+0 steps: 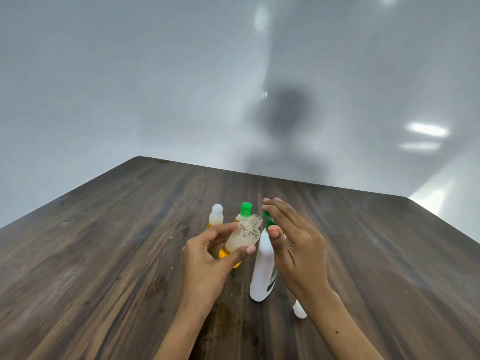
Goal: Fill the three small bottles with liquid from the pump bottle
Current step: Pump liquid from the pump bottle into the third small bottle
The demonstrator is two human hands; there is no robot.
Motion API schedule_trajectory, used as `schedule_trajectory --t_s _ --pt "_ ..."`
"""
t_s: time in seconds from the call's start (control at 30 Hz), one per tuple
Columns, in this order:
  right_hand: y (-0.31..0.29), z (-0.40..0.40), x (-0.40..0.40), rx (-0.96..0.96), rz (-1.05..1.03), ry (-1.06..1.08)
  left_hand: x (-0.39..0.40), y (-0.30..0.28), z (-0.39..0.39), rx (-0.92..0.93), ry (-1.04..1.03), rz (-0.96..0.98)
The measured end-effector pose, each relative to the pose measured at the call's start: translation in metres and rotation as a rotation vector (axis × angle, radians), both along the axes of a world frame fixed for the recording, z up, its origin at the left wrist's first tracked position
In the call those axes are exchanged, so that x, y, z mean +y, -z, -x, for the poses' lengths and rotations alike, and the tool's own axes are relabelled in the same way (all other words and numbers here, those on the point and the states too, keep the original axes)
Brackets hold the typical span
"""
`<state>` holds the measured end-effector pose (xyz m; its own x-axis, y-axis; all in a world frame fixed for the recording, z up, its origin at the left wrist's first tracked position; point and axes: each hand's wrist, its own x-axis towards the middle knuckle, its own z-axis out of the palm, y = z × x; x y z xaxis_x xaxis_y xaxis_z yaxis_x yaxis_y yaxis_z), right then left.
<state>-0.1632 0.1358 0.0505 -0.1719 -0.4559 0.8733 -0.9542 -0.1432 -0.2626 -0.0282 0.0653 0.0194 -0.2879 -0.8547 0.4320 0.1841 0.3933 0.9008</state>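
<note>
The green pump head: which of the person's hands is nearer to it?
Right. The right hand rests on the green pump head; the left hand holds the open small bottle beside it.

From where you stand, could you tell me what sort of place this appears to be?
Probably a plain indoor workroom or office: a dark wood-grain table set against a bare glossy grey wall that reflects ceiling strip lights.

My dark wood-grain table point(104, 255) fills the lower half of what I see, its far edge running from a rounded far-left corner to a rounded far-right corner. Wet, glossy smears point(223, 311) mark the boards toward the near edge. Past the far edge, a glossy grey-white wall point(130, 87) shows soft reflected lights point(426, 129).
</note>
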Motion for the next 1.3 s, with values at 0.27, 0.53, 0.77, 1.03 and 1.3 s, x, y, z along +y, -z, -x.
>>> schedule_trajectory --t_s 0.27,0.53,0.77,1.03,1.3 --pt "-0.009 0.003 0.000 0.059 0.001 0.019 0.001 -0.002 -0.001 -0.002 0.005 -0.008" --pt "-0.006 0.002 0.000 0.057 -0.003 0.021 0.000 -0.003 -0.001 -0.004 -0.004 -0.008" --pt "0.000 0.001 -0.002 0.019 0.023 0.014 0.005 -0.007 -0.001 0.001 0.000 0.014" --pt "-0.005 0.003 -0.001 0.029 0.006 0.006 0.007 -0.011 0.001 0.009 0.013 0.021" --pt "-0.005 0.004 0.000 0.040 -0.001 0.011 0.006 -0.010 0.000 0.003 0.004 0.017"
